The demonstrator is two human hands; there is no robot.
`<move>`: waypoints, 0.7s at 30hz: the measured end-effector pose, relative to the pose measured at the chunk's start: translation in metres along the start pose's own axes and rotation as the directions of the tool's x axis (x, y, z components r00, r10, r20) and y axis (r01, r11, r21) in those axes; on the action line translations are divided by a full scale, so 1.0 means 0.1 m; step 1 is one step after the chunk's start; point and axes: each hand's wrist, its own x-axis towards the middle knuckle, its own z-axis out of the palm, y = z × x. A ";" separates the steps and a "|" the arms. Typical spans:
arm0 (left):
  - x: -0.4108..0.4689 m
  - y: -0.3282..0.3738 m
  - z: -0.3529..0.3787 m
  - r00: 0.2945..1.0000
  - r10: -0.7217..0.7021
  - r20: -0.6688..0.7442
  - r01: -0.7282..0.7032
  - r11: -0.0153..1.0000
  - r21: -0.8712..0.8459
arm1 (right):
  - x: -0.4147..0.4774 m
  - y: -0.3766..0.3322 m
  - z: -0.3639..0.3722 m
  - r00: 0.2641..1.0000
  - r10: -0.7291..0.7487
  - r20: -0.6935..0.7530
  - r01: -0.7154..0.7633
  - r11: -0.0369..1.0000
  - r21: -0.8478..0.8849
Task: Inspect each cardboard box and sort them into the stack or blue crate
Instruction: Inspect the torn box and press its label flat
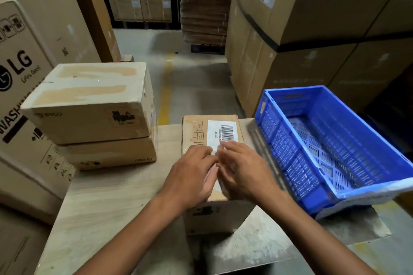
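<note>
Cardboard box (194, 134) lies on bench (111, 196), between the two-box stack (89, 105) and the blue crate (286, 152). Left hand (192, 172) and right hand (241, 169) rest on its labelled top, grip apart, fingers flat, clamping nothing. Judgement: stiff, probably light, label slick; take hold at opposite side walls.

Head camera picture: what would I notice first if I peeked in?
Probably the bright blue crate on the right, with nothing showing inside it. Next, the left hand and right hand resting on the labelled box in the middle, and the stack of two boxes at left.
</note>
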 end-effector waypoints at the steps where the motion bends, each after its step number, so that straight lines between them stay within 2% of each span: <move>1: 0.06 0.00 0.00 0.998 -0.042 0.050 0.042 0.999 0.012 | 0.06 0.01 0.01 0.999 0.027 0.023 -0.027 0.999 -0.024; 4: 0.14 0.01 0.01 0.982 -0.139 0.132 0.134 0.990 0.046 | 0.10 0.03 0.09 0.997 0.030 0.070 -0.023 0.995 -0.096; 8: 0.19 0.04 -0.01 0.976 -0.159 0.151 0.148 0.986 0.078 | 0.17 0.07 0.07 0.984 0.055 0.171 -0.035 0.992 -0.118; 12: 0.39 -0.08 -0.03 0.987 -0.131 0.092 0.128 0.991 0.041 | 0.41 0.08 0.03 0.975 0.170 0.145 -0.161 0.984 -0.073; 17: 0.57 -0.33 0.11 0.983 -0.141 0.115 0.132 0.988 0.081 | 0.61 0.17 0.27 0.987 0.100 0.128 -0.082 0.987 -0.136; 21: 0.57 -0.39 0.19 0.979 -0.172 0.112 0.163 0.983 0.081 | 0.60 0.21 0.35 0.986 0.099 0.131 -0.074 0.981 -0.180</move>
